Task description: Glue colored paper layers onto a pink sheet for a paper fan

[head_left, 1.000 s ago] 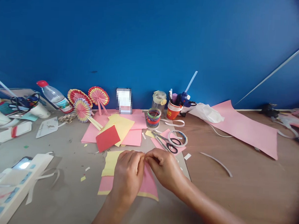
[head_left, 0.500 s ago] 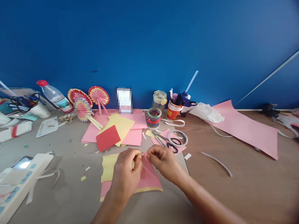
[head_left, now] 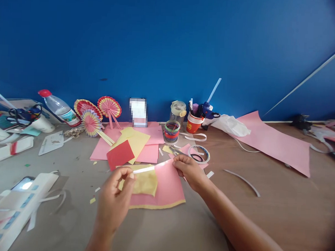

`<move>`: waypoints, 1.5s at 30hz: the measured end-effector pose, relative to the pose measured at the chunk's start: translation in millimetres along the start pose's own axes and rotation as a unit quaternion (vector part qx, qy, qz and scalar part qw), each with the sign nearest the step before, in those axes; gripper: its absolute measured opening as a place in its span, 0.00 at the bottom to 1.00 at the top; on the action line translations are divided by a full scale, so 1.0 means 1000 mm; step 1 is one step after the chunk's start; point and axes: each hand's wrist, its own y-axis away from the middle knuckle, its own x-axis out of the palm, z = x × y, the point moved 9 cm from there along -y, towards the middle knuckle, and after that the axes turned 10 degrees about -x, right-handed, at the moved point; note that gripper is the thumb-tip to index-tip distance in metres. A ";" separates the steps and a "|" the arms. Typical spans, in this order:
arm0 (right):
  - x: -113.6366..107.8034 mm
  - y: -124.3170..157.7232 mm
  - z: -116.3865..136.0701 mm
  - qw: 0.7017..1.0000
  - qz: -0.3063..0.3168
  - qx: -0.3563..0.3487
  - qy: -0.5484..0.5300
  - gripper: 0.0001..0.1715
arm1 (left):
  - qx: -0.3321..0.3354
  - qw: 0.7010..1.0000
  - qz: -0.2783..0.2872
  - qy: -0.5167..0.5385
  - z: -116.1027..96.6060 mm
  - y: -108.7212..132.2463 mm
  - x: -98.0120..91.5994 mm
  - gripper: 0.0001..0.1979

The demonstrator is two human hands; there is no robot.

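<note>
My left hand (head_left: 115, 191) pinches the end of a narrow white strip (head_left: 143, 170), which looks like tape backing. The strip runs toward the top edge of a pink paper sheet (head_left: 170, 185) with a yellow border along its near edge. At that sheet's upper right corner, the fingers of my right hand (head_left: 190, 171) are closed on the paper. A smaller yellow paper piece (head_left: 145, 184) lies over the pink sheet's left part. Beyond my right hand are a roll of tape (head_left: 207, 157) and scissors (head_left: 177, 151), partly hidden by the hand.
Pink sheets (head_left: 152, 153), a yellow sheet (head_left: 140, 141) and a red card (head_left: 120, 155) lie behind. Folded paper fans (head_left: 109, 106), a bottle (head_left: 60, 108), a jar (head_left: 172, 132) and a red paper cup (head_left: 194, 123) stand along the blue wall. A power strip (head_left: 37, 193) lies left.
My hands have moved apart, the left one leftward and toward me. The white strip now stretches between them, and more of the pink sheet shows.
</note>
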 end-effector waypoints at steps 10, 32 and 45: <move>-0.016 -0.012 -0.020 0.998 -0.044 0.038 -0.034 0.10 | -0.017 0.973 0.038 0.228 0.006 0.004 -0.034 0.06; -0.008 -0.015 -0.001 0.994 0.098 -0.055 0.001 0.06 | 0.167 0.960 0.093 -0.203 -0.004 -0.045 0.078 0.13; -0.007 -0.017 -0.013 0.992 0.121 -0.043 0.010 0.06 | 0.144 0.952 0.160 -0.217 -0.001 -0.042 0.096 0.06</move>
